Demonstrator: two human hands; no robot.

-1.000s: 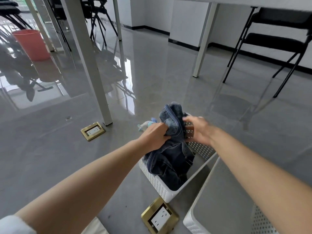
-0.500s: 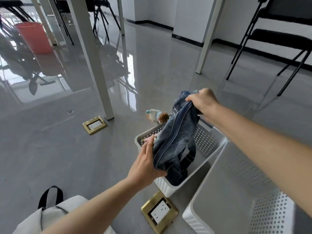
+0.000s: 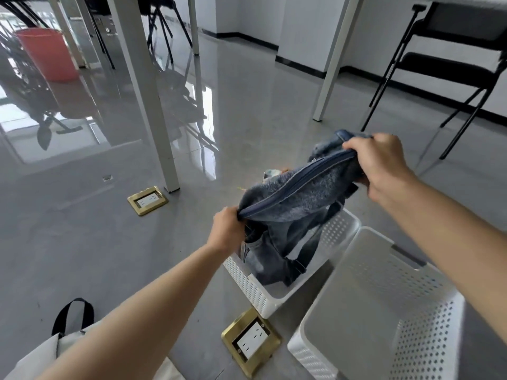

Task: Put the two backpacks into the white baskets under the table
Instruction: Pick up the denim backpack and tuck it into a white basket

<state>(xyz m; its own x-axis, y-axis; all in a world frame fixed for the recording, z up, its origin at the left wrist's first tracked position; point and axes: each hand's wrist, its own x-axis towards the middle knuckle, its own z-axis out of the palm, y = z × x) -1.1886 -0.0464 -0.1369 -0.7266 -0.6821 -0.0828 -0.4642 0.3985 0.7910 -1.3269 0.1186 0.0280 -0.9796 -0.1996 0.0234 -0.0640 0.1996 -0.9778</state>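
I see both hands gripping the denim backpack [image 3: 296,196] by its zipper edge — left hand [image 3: 229,229] pinching one end, right hand [image 3: 380,164] fisted on the other. Its bottom sits in the far white basket [image 3: 263,292]. The dangling straps could catch the rim — then the light basket tips. The white backpack [image 3: 41,355] waits on the floor.

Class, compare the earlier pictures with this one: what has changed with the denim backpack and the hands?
The left hand moved from the denim backpack's side to grip its near top edge; the right hand keeps the far end, stretching the top wide. Its bottom stays in the basket; the other basket stays empty.
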